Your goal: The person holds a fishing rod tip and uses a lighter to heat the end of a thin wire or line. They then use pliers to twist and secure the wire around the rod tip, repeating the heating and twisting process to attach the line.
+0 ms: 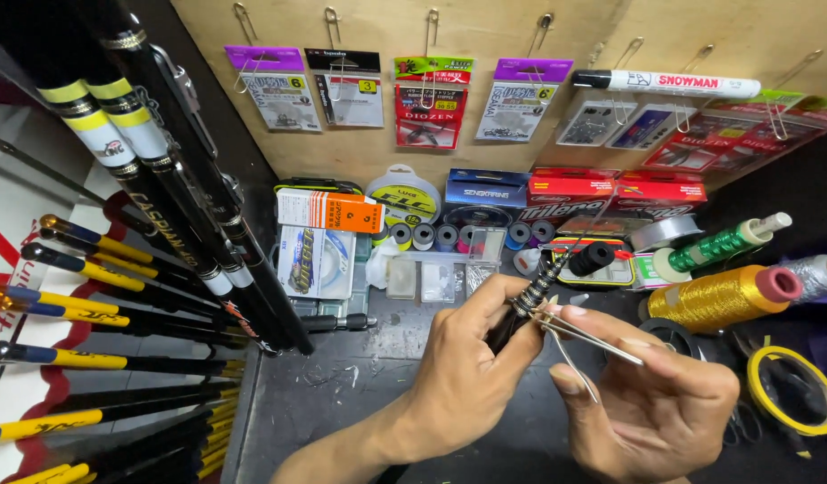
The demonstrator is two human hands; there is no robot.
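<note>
Black fishing rod section with wrapped guide point(541, 289) is gripped in closed left hand point(467, 372); right hand point(651, 399) pinches thin metal scissors point(585, 341) against it, above dark desk point(342, 376); gold thread spool point(723, 298) lies right.

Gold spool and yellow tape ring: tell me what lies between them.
In the head view, only bare dark tabletop shows between the gold spool and the yellow tape ring; both lie to the right of the hands.

Fishing rods point(163, 224) lean at left of the table point(342, 376). Line boxes point(566, 193) and small spools point(436, 237) sit at the back, below hook packets point(279, 90) hung on the board point(485, 27). Large thread spools point(718, 300) lie right.
</note>
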